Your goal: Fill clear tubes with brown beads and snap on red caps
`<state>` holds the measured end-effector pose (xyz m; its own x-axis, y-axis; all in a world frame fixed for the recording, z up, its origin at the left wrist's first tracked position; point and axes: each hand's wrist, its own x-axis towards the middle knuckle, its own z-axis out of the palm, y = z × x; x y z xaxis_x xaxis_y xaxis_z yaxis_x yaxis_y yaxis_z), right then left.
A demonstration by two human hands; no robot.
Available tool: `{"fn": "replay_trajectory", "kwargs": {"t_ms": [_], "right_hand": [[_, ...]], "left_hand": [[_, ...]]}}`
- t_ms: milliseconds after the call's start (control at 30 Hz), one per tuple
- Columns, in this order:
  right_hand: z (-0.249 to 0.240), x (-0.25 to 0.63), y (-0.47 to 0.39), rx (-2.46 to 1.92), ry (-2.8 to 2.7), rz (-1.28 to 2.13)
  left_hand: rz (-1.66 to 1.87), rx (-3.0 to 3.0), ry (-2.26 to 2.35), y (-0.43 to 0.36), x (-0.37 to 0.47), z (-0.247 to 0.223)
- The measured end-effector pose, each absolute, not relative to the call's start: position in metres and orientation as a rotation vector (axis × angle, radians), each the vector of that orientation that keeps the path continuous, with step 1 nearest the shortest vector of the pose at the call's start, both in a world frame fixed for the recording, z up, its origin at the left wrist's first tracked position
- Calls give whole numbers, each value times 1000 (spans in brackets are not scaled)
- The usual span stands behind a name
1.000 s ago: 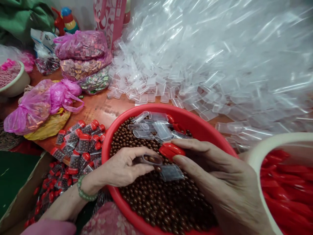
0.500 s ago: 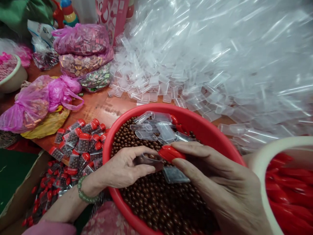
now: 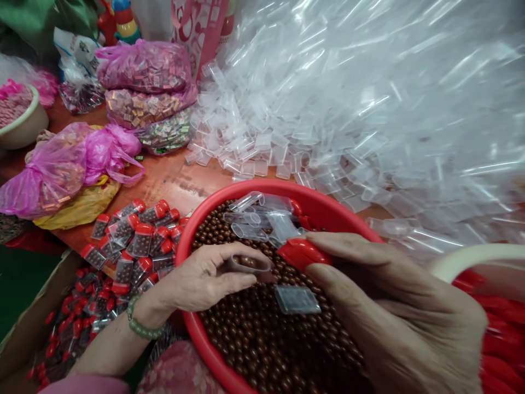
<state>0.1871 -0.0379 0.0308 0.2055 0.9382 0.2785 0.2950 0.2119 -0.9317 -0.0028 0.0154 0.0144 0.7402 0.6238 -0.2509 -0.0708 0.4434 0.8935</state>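
Note:
Between thumb and fingers, my left hand (image 3: 209, 276) grips a clear plastic container (image 3: 251, 264) with its oval mouth showing and brown balls inside. To its right, my right hand (image 3: 389, 295) pinches a red cap (image 3: 303, 253), held apart from that mouth. Both hands are over a red tub (image 3: 185, 251) of small brown balls (image 3: 283, 350). One clear container (image 3: 297, 299) lies on the balls below the hands. Several more empty clear containers (image 3: 250, 219) rest in the tub's far side, with a few red caps beside them.
Filled, red-capped containers (image 3: 141, 241) lie heaped at the left, with more in a cardboard box (image 3: 36, 301) below. A cream bowl (image 3: 467, 257) of red caps stands at the right. A big pile of clear containers (image 3: 348, 98) covers the back. Pink bags (image 3: 143, 65) sit at back left.
My right hand with the red cap has moved right, away from the container's mouth. My left hand stays nearly in place, the container's opening now more visible. The view has shifted slightly.

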Motion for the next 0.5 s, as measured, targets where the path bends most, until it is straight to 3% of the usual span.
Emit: {"fn": "replay_trajectory", "kwargs": {"t_ms": [500], "right_hand": [[33, 176, -44, -1344, -1314, 712]], "left_hand": [[384, 1047, 613, 19, -1, 11]]}}
